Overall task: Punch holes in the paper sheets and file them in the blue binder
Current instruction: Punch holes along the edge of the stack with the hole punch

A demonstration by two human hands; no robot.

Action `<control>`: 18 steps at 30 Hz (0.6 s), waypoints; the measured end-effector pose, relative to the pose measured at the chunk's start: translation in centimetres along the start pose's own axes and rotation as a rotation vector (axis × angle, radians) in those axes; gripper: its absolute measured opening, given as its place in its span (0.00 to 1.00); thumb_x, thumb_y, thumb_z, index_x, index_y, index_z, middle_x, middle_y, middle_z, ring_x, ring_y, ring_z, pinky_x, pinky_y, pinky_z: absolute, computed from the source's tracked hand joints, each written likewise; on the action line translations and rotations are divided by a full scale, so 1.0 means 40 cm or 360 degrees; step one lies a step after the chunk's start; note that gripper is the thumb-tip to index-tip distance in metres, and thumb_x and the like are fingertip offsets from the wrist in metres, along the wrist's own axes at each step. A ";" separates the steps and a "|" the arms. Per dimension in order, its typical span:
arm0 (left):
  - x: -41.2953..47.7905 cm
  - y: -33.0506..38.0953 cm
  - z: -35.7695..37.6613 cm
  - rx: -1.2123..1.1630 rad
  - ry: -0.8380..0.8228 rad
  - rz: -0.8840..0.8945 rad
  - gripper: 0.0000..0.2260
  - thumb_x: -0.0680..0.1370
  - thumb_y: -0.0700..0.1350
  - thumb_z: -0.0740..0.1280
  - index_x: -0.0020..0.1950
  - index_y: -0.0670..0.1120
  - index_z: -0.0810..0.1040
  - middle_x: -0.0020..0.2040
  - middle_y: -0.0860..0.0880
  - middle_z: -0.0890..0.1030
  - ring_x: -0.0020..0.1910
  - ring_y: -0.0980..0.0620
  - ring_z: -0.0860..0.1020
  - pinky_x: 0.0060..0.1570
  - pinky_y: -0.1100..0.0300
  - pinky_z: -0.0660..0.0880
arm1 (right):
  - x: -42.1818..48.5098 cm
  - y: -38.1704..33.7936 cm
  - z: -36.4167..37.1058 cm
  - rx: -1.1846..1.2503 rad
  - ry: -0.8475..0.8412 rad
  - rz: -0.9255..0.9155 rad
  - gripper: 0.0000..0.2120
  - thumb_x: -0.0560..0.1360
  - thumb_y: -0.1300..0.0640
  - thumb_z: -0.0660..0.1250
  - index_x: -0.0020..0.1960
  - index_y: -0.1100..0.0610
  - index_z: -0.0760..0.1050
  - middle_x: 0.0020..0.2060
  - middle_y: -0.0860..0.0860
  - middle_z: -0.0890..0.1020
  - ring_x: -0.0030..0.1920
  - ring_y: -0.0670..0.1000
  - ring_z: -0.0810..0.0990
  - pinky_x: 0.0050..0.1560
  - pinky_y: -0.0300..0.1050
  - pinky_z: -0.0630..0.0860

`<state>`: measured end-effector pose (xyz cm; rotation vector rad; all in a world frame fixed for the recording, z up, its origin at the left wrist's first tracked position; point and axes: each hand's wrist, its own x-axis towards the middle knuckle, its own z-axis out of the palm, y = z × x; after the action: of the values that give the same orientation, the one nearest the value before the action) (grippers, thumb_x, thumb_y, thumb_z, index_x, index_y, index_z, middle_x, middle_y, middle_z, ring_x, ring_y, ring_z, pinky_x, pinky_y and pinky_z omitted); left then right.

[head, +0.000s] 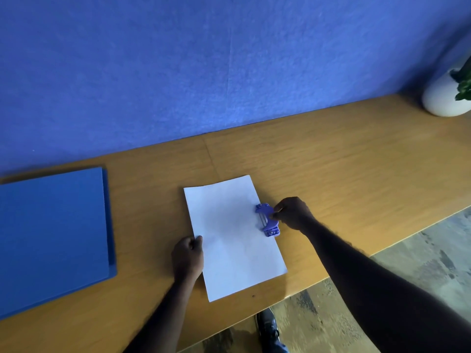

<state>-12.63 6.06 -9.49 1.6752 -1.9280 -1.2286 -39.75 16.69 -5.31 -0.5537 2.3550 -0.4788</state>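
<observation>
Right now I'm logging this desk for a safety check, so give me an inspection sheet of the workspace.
Surface: light brown wooden desk top, with a small dark speck near its front edge.
Job's things: white paper sheets lie near the front edge; small purple hole punch sits on their right edge; closed blue binder lies flat to the left, apart from the sheets.
Clutter: round white pot with a green plant, far right.
Hands: left hand holds the sheets' left edge; right hand pinches the hole punch.
Cables: nothing seen.
Surroundings: blue felt wall behind; mottled grey floor and a dark shoe below the desk edge.
</observation>
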 end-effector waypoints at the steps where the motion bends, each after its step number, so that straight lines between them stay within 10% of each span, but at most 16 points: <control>1: -0.001 0.000 0.000 -0.0014 -0.0004 -0.0006 0.20 0.79 0.44 0.64 0.28 0.43 0.66 0.24 0.48 0.69 0.25 0.52 0.67 0.27 0.57 0.61 | -0.006 0.000 0.011 0.0045 0.0025 -0.0018 0.11 0.67 0.52 0.77 0.48 0.53 0.81 0.40 0.49 0.82 0.43 0.52 0.81 0.41 0.46 0.79; 11: -0.008 -0.054 -0.085 -0.0021 0.0081 0.0019 0.20 0.79 0.43 0.64 0.28 0.43 0.64 0.24 0.48 0.66 0.25 0.51 0.64 0.27 0.57 0.60 | -0.048 0.010 0.057 0.0237 0.0204 -0.0032 0.12 0.71 0.52 0.72 0.54 0.53 0.81 0.42 0.51 0.84 0.39 0.51 0.82 0.32 0.42 0.74; 18: -0.031 -0.088 -0.179 -0.0083 0.0163 0.0021 0.21 0.79 0.43 0.65 0.27 0.45 0.63 0.24 0.49 0.66 0.26 0.51 0.64 0.28 0.57 0.59 | -0.097 -0.010 0.077 0.0122 0.0545 -0.0140 0.17 0.72 0.53 0.71 0.60 0.52 0.76 0.50 0.50 0.81 0.50 0.52 0.78 0.43 0.46 0.75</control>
<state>-4.94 4.55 -7.57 1.6632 -1.8284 -1.1551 -34.87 17.72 -5.30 -0.5782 2.6287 -0.7522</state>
